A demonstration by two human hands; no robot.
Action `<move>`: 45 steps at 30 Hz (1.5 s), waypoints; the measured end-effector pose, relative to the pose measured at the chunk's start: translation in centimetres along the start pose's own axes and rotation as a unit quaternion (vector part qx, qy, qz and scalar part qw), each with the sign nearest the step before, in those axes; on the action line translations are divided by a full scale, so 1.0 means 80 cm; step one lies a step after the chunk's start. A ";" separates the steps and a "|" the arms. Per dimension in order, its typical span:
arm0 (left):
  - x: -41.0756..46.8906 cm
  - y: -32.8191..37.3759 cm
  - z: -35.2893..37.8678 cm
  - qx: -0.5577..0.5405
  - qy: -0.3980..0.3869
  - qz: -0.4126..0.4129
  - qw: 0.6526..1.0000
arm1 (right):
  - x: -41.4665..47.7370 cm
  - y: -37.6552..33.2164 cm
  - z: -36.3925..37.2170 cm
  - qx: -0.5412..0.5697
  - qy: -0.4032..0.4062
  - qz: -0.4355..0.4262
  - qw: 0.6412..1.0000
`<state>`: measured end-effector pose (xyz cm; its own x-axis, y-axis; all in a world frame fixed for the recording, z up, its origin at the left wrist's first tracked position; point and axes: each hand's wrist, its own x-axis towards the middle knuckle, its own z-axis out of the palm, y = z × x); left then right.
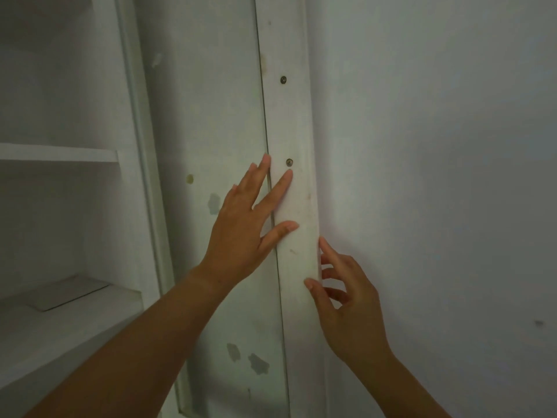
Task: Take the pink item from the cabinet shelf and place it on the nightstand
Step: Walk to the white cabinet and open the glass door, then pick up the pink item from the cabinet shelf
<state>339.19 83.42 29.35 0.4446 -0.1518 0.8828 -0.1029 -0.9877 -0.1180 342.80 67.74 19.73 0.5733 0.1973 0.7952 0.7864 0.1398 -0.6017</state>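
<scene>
the left hand (241, 233) lies flat and spread, holding nothing, across the seam where the cabinet door (208, 188) meets the white upright strip (294, 206); its index finger and thumb rest on the strip, the other fingers on the door side of the seam. the index fingertip sits just below the lower screw (289, 162) in that strip. the right hand (346, 297) is lower on the strip and at its right edge, fingers loosely curled and parted, gripping nothing; its thumb tip touches the face of the strip while the fingers reach toward the edge where the strip meets the wall (437, 176). whether those fingers hook behind the edge cannot be told.

a second screw (283, 80) sits higher up the strip. the door, left of the strip, shows chipped patches of paint. farther left of the strip are open white shelves (60, 152); on the lower shelf lies a flat pale sheet (69, 292), well apart from both hands. the pink item is nowhere in view, nor is the nightstand.
</scene>
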 end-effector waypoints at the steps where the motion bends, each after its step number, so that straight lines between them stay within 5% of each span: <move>1: 0.000 -0.001 0.002 -0.007 0.006 0.000 1.000 | 0.000 0.002 0.000 -0.004 0.001 -0.004 1.000; 11: -0.002 -0.001 0.005 -0.008 0.008 0.001 1.000 | -0.001 0.002 0.002 -0.020 0.011 -0.019 1.000; 18: -0.009 -0.014 -0.021 0.024 -0.062 0.034 0.997 | -0.003 -0.015 0.005 -0.028 0.055 -0.011 0.998; 28: -0.033 -0.058 -0.096 0.050 -0.146 0.074 0.985 | 0.010 -0.081 0.047 -0.214 0.149 -0.113 0.959; 45: -0.098 -0.210 -0.316 0.245 -0.172 -0.019 0.954 | 0.061 -0.172 0.261 -0.080 -0.059 -0.147 0.984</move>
<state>314.95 102.19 35.87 0.7140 -0.0368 0.6992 0.3090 -0.8796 -0.3618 329.99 87.07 30.32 0.2929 0.2830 0.9133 0.9456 0.0557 -0.3205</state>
